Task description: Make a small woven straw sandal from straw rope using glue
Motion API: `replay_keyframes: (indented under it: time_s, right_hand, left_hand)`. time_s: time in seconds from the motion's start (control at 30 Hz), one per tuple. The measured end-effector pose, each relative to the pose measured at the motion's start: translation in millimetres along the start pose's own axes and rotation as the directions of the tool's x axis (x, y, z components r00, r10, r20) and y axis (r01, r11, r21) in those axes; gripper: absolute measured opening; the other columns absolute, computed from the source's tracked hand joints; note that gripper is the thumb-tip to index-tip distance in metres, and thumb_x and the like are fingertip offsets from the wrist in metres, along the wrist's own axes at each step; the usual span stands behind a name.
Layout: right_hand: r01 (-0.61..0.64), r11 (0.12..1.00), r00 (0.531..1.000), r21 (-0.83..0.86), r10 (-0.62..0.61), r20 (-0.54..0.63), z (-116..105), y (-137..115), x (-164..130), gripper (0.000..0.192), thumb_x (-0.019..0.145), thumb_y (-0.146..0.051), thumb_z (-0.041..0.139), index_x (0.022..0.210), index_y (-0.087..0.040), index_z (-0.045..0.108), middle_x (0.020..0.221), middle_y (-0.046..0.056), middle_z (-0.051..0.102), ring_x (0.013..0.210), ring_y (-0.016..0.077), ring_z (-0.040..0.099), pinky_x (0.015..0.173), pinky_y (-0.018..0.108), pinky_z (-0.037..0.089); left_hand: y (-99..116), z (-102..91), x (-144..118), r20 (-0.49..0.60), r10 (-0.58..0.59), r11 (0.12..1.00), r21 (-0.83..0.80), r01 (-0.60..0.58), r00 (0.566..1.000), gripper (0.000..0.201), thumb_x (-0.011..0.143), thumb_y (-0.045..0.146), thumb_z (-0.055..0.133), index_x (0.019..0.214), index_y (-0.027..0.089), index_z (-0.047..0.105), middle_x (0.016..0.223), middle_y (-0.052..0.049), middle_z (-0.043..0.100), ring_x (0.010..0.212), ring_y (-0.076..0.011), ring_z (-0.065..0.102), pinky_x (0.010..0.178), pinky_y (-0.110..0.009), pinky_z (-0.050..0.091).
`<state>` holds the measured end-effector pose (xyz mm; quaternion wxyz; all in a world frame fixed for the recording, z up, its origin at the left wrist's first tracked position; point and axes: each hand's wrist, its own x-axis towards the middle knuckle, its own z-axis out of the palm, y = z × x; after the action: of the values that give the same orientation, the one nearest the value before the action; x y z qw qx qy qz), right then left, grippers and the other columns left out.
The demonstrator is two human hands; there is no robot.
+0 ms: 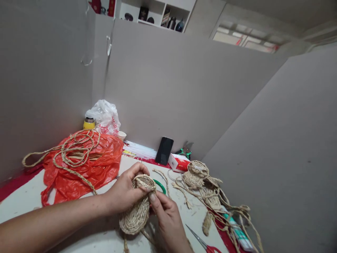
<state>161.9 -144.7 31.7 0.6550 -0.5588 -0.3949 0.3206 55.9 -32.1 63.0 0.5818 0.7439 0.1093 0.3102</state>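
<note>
A small woven straw shoe (136, 211) is held over the white table (23, 207) between both hands. My left hand (123, 191) grips its left side and toe end. My right hand (168, 219) pinches the braided rim at the toe with thumb and fingers. A straw braid trails from the shoe's lower end. Braided straw rope (76, 147) lies coiled on a red plastic bag (86, 165) to the left.
Finished straw pieces (200, 179) and loose strands lie at right, beside red-handled scissors (202, 242) and a glue tube (237, 230). A black phone (164, 150), red-white box (179, 162), pliers (186, 149), white bag (105, 117) and yellow jar (88, 123) stand along grey partition walls.
</note>
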Motion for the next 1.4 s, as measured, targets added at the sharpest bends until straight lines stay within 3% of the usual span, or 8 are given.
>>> replay_keyframes:
  time_s: [0.1, 0.23, 0.43, 0.7, 0.93, 1.07, 1.27, 1.4]
  right_hand:
    - [0.002, 1.000, 0.999, -0.018, -0.003, -0.052, -1, 1, 0, 0.030, 0.081, -0.044, 0.062, 0.076, -0.015, 0.068, 0.061, -0.001, 0.053, 0.059, 0.0138, 0.044, 0.055, 0.023, 0.039]
    - [0.018, 0.998, 0.998, -0.064, -0.022, -0.062, -4, 6, 2, 0.029, 0.084, -0.042, 0.059, 0.076, -0.015, 0.067, 0.064, -0.001, 0.055, 0.061, 0.0139, 0.046, 0.057, 0.022, 0.040]
    - [0.130, 0.968, 0.990, -0.213, -0.139, -0.028, -3, 10, -1, 0.026, 0.088, -0.037, 0.053, 0.090, -0.016, 0.068, 0.083, 0.005, 0.066, 0.076, 0.0189, 0.056, 0.070, 0.026, 0.046]
    - [0.233, 0.895, 0.967, -0.381, -0.256, -0.009, -3, 13, -4, 0.022, 0.090, -0.029, 0.049, 0.076, -0.020, 0.063, 0.066, 0.001, 0.056, 0.064, 0.0164, 0.052, 0.062, 0.026, 0.044]
    - [0.342, 0.835, 0.933, -0.432, -0.355, 0.052, -2, 6, -5, 0.017, 0.088, -0.019, 0.050, 0.083, -0.020, 0.066, 0.075, 0.003, 0.063, 0.071, 0.0182, 0.057, 0.066, 0.027, 0.044]
    - [0.335, 0.834, 0.937, -0.439, -0.343, 0.064, -4, 6, -4, 0.020, 0.090, -0.019, 0.049, 0.091, -0.020, 0.069, 0.083, 0.005, 0.067, 0.073, 0.0179, 0.059, 0.068, 0.028, 0.046]
    - [0.289, 0.854, 0.954, -0.433, -0.293, 0.059, -4, 8, -4, 0.019, 0.090, -0.023, 0.050, 0.096, -0.020, 0.068, 0.088, 0.006, 0.069, 0.078, 0.0193, 0.062, 0.070, 0.028, 0.048]
    - [0.215, 0.913, 0.964, -0.347, -0.256, -0.075, -3, 9, -6, 0.028, 0.086, -0.024, 0.058, 0.114, -0.021, 0.058, 0.087, 0.005, 0.071, 0.074, 0.0183, 0.066, 0.066, 0.026, 0.051]
  left_hand:
    - [0, -3.3, -2, -0.020, 0.176, 0.953, 0.256, -0.166, 0.984, 0.034, 0.074, 0.014, 0.060, 0.105, 0.020, 0.048, 0.098, -0.003, 0.055, 0.091, -0.0164, 0.052, 0.081, -0.028, 0.043]
    - [1, -5.8, -4, 0.051, 0.433, 0.750, 0.533, -0.391, 0.900, 0.035, 0.076, 0.016, 0.060, 0.110, 0.017, 0.053, 0.113, -0.010, 0.052, 0.108, -0.0223, 0.046, 0.096, -0.036, 0.036]
    - [1, -1.0, -5, 0.041, 0.459, 0.651, 0.664, -0.367, 0.888, 0.008, 0.082, 0.021, 0.055, 0.086, 0.019, 0.063, 0.093, -0.007, 0.057, 0.092, -0.0205, 0.050, 0.085, -0.036, 0.039]
    - [2, 8.4, -9, -0.057, 0.387, 0.758, 0.589, -0.282, 0.921, 0.010, 0.078, 0.013, 0.054, 0.071, 0.019, 0.059, 0.095, -0.006, 0.055, 0.096, -0.0209, 0.049, 0.087, -0.036, 0.038]
    - [12, 8.0, -7, -0.054, 0.245, 0.891, 0.406, -0.203, 0.968, 0.013, 0.073, 0.009, 0.055, 0.065, 0.018, 0.058, 0.110, -0.008, 0.057, 0.118, -0.0247, 0.043, 0.102, -0.040, 0.030]
    - [15, 5.7, -3, 0.011, 0.092, 0.959, 0.269, -0.092, 0.996, 0.014, 0.074, 0.010, 0.055, 0.061, 0.018, 0.056, 0.091, -0.006, 0.059, 0.100, -0.0212, 0.053, 0.091, -0.035, 0.039]
    - [8, 7.2, -1, -0.005, 0.093, 0.977, 0.191, -0.090, 0.996, 0.015, 0.075, 0.009, 0.051, 0.062, 0.018, 0.050, 0.080, -0.001, 0.053, 0.084, -0.0155, 0.053, 0.076, -0.026, 0.042]
    - [6, 6.9, -1, -0.011, 0.075, 0.976, 0.208, -0.071, 0.997, 0.014, 0.075, 0.010, 0.052, 0.063, 0.018, 0.050, 0.076, 0.000, 0.052, 0.079, -0.0146, 0.053, 0.073, -0.025, 0.042]
